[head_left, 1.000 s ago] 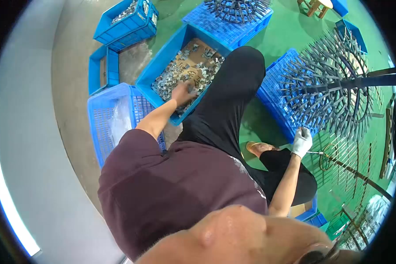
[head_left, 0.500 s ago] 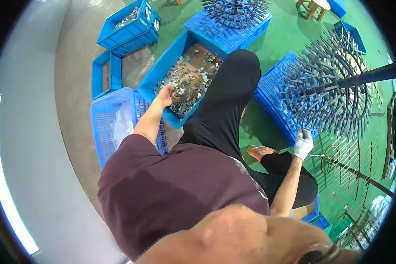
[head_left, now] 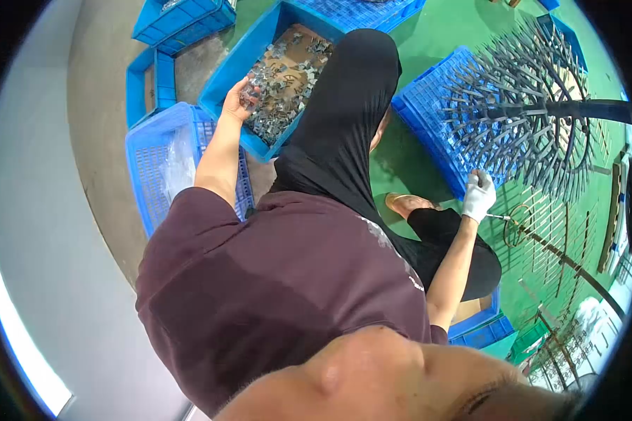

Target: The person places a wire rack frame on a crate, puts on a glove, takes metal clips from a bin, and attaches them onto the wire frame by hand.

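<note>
My bare left hand (head_left: 239, 99) is at the left side of a blue bin (head_left: 221, 78), its fingers curled around some small metal pieces. Many more of these grey metal pieces (head_left: 277, 105) lie loose on brown cardboard inside the bin. On the other side, my right hand (head_left: 479, 196) wears a white glove with bare fingertips. Its fingers are bent together beside the lower prongs of a dark rack (head_left: 519, 112) with many rods around a central pole. What those fingertips hold is too small to make out. A thin rod shows just below the glove.
The pronged rack is over a blue crate (head_left: 428, 112). A blue basket (head_left: 144, 168) with clear plastic stands at my left, near stacked blue bins (head_left: 182, 31). Another rack (head_left: 565, 259) with thin rods lies over the green floor at right.
The view has shifted, so most things appear higher and farther left. My left hand has drawn back from the pile toward the bin's left rim. My right hand remains by the rack.
</note>
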Demonstrator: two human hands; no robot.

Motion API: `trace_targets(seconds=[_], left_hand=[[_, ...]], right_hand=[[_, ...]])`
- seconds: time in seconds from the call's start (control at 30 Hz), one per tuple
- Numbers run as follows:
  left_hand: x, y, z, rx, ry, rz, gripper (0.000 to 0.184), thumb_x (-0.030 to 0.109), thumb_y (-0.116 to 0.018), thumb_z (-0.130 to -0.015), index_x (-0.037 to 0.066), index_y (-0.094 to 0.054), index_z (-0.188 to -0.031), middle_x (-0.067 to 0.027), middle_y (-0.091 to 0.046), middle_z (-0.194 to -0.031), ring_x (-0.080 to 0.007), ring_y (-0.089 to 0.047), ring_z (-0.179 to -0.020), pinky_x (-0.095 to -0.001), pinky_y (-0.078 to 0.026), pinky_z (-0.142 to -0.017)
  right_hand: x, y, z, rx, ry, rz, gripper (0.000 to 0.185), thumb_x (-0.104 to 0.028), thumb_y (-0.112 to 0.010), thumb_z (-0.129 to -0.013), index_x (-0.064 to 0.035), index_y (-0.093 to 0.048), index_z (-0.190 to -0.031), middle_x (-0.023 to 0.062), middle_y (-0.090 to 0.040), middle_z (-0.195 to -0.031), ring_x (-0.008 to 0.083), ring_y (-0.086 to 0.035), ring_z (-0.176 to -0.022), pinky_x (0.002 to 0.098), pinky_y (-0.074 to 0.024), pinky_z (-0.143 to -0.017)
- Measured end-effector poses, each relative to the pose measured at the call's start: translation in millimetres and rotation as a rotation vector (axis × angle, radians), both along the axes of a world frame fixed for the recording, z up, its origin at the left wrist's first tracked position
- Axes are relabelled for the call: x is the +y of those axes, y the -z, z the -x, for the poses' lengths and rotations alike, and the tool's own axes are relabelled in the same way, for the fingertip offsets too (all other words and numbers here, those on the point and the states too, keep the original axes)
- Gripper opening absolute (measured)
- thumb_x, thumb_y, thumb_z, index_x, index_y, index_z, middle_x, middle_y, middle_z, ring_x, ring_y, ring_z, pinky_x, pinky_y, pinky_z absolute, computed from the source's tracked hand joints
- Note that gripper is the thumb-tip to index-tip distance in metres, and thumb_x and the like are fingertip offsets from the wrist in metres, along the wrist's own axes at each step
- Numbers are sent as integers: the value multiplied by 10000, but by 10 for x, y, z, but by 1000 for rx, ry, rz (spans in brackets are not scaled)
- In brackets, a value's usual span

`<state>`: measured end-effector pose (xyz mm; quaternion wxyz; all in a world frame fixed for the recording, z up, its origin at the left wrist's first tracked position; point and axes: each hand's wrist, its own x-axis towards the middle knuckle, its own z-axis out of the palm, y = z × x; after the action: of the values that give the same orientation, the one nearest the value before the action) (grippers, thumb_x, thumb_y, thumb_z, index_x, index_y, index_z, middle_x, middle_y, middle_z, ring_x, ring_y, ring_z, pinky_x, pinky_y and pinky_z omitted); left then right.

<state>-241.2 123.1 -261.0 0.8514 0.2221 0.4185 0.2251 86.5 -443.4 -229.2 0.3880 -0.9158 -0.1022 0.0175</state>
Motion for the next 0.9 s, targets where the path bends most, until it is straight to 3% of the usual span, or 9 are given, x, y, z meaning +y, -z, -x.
trace_targets(seconds=[0.1,0.23,0.27,0.4,0.5,0.67,0.73,0.77,0.9], left_hand=[[22,137,68,-122,68,83,333,178,-664,-871,68,-590,-1177,-64,-589,-860,-154,-586,-705,-239,-435,-448],[73,464,50,409,-10,-45,242,203,-718,-825,72,-590,-984,-79,-598,-812,-153,-586,-641,-237,-409,-433],[-98,103,-44,482,43,-118,226,201,-729,-814,83,-559,-903,-82,-603,-798,-162,-598,-626,-238,-407,-434],[-18,-151,-79,221,70,-96,285,200,-661,-866,51,-587,-1098,-75,-597,-811,-175,-601,-678,-229,-407,-456],[-174,-672,-303,-247,135,-35,321,193,-594,-908,38,-567,-1188,-82,-587,-835,-172,-573,-685,-221,-398,-453],[-1293,-1865,-1124,-510,505,-226,231,203,-539,-934,27,-554,-1084,-108,-571,-881,-178,-541,-640,-226,-388,-424],[-1836,-2041,-1488,-591,647,-195,189,181,-530,-938,28,-561,-1045,-120,-570,-872,-187,-542,-584,-226,-391,-413],[-2078,-2058,-1615,-557,700,-200,194,185,-523,-945,29,-552,-1057,-118,-559,-884,-181,-540,-588,-225,-396,-410],[-2871,-1947,-2011,-532,863,-147,145,139,-526,-944,37,-574,-1035,-105,-619,-905,-167,-623,-633,-231,-471,-434]], right_hand=[[48,-93,38,-48,-15,59,107,-82,-682,-797,-27,-706,-886,68,-680,-770,122,-611,-644,269,-488,-637],[42,-112,47,-24,18,35,107,-92,-692,-793,-35,-707,-882,85,-689,-774,142,-638,-662,274,-497,-650],[42,-162,56,-126,-33,90,112,-101,-692,-795,-43,-708,-890,99,-693,-779,158,-652,-674,285,-502,-655],[44,-168,68,-222,-58,136,112,-107,-658,-805,-76,-712,-898,97,-690,-772,204,-657,-677,302,-503,-668],[278,-611,246,-163,-133,152,104,-121,-649,-814,-77,-710,-886,108,-686,-774,236,-651,-676,310,-499,-665],[908,-1220,742,323,-221,-395,176,-143,-663,-815,-9,-702,-923,67,-662,-737,110,-598,-601,258,-483,-586],[1094,-1606,907,515,-277,-550,202,-130,-662,-845,11,-688,-988,64,-687,-878,100,-620,-736,234,-516,-654],[1114,-1431,960,276,-352,-546,238,-145,-686,-839,13,-684,-1017,62,-686,-872,105,-624,-751,244,-515,-674],[972,-1716,1132,246,-258,-736,297,-140,-744,-802,31,-672,-1033,83,-698,-903,106,-649,-790,264,-524,-723]])
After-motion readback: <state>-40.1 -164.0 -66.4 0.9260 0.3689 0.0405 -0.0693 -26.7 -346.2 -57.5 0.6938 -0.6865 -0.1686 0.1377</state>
